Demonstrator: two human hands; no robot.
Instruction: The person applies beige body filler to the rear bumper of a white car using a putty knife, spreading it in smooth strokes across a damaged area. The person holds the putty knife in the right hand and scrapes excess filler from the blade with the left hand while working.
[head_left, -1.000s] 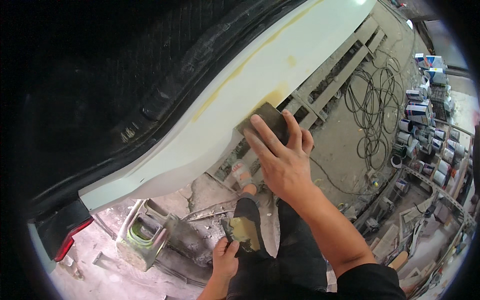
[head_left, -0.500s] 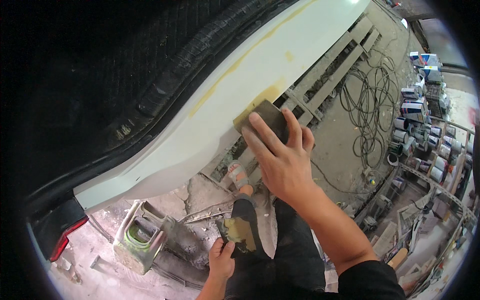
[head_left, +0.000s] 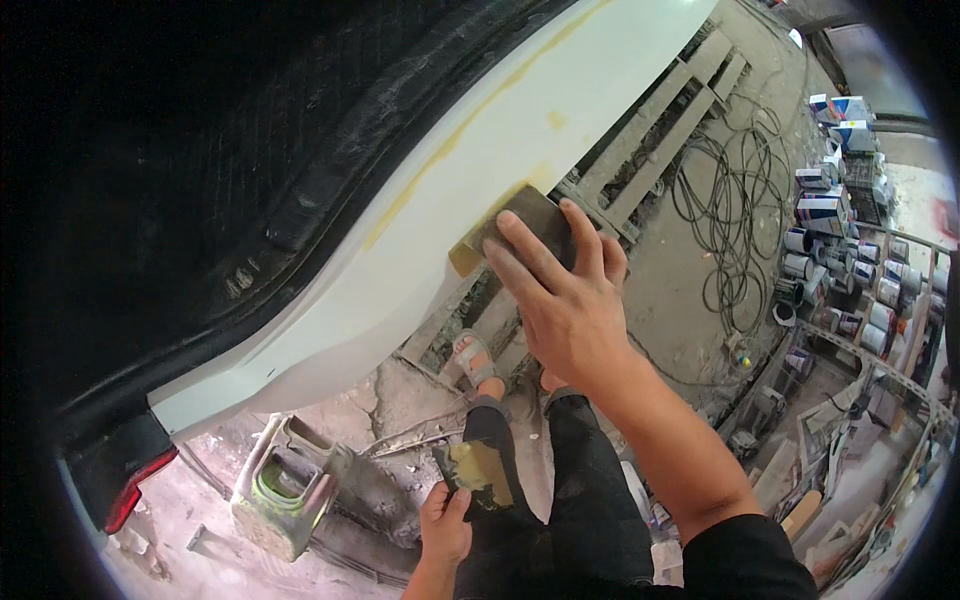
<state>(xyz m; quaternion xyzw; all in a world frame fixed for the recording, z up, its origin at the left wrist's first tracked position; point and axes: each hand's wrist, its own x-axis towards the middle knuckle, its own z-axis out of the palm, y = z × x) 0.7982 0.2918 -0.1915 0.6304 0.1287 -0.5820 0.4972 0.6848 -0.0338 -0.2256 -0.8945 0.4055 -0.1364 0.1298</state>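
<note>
My right hand presses a dark, flat, square putty spreader against the lower edge of a white car body panel. Its fingers lie spread over the spreader's face. Yellow filler shows at the spreader's lower-left side, and a thin smear continues past its top edge. Lower down, in front of my legs, my left hand pinches the corner of a dark flat plate between thumb and fingers. Yellow putty is spread over that plate.
A black car interior edge runs beside the panel. Below stand a dusty, worn stool and wooden pallet slats. A coiled cable lies on the floor. Several paint cans and a metal rack line the right side.
My right hand has slid the spreader slightly up along the panel, and the yellow patch above it shows narrower. My left hand keeps its hold on the plate. The view has shifted a little.
</note>
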